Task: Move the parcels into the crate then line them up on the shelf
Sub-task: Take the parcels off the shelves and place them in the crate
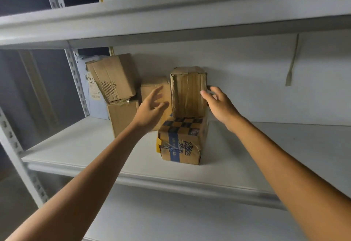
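Now the taped parcel (188, 90) stands upright atop the printed parcel (181, 142).

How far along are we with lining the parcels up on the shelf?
Done: five cardboard parcels sit on the shelf. In hand: both hands are open at the tall taped box atop the blue-taped box; the right hand touches its right side, the left hand hovers beside it. Left: no line yet; the tilted box leans on a plain box, and a small box sits behind. No crate in view.
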{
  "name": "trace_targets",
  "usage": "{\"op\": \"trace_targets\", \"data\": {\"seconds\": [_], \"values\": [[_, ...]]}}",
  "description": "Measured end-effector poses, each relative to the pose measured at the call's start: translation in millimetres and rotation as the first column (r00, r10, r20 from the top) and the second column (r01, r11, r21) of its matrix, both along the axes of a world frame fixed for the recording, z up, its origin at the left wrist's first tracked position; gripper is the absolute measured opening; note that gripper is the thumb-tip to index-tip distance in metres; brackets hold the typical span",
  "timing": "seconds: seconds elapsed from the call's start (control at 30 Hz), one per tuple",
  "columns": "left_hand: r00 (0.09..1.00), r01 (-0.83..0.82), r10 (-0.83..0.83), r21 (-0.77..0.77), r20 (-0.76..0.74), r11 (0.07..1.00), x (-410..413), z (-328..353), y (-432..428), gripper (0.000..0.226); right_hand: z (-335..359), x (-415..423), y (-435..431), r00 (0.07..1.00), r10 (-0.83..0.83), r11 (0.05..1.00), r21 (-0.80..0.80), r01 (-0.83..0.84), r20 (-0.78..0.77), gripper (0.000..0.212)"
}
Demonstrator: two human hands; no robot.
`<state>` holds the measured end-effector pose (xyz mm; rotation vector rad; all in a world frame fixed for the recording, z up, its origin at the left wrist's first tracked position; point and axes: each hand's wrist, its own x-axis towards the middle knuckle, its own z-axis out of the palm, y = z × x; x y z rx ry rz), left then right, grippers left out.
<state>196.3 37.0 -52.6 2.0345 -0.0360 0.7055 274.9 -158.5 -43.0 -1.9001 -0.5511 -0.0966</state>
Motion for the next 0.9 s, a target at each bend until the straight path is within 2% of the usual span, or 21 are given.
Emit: {"op": "trace_targets", "data": {"seconds": [0.2, 0.37, 0.47, 0.5, 0.57, 0.73, 0.9], "values": [[0.992, 0.127, -0.126, -0.063, 0.020, 0.990, 27.9, 16.5, 12.9, 0.057, 20.0, 12.7, 24.2, 0.990, -0.024, 0.987, 0.153, 0.045, -0.138, 0.083], [0.978, 0.197, -0.207, -0.262, -0.013, 0.945, 53.0, 35.9, 11.7, 0.050, 34.5, 17.8, 37.8, 0.965, -0.083, 0.965, 0.220, 0.140, -0.247, 0.064], [0.972, 0.212, -0.233, -0.350, -0.021, 0.912, 66.2, 36.1, 10.1, 0.049, 35.7, 25.5, 38.4, 0.942, -0.101, 0.957, 0.228, 0.180, -0.320, 0.070], [0.971, 0.219, -0.240, -0.363, -0.012, 0.905, 69.0, 35.1, 10.7, 0.048, 35.7, 27.3, 38.5, 0.935, -0.108, 0.956, 0.222, 0.191, -0.336, 0.073], [0.966, 0.236, -0.259, -0.382, -0.010, 0.893, 75.1, 31.7, 15.1, 0.050, 34.6, 29.9, 39.3, 0.923, -0.132, 0.952, 0.213, 0.220, -0.362, 0.066], [0.921, 0.272, -0.366, -0.447, -0.137, 0.852, 78.3, 28.1, 24.6, 0.074, 35.5, 26.2, 38.3, 0.904, -0.077, 0.936, 0.281, 0.210, -0.420, 0.049], [0.922, 0.327, -0.383, -0.429, -0.048, 0.842, 62.5, 29.3, 20.9, 0.062, 33.2, 11.4, 31.6, 0.930, 0.004, 0.918, 0.370, 0.142, -0.369, 0.038]]}}
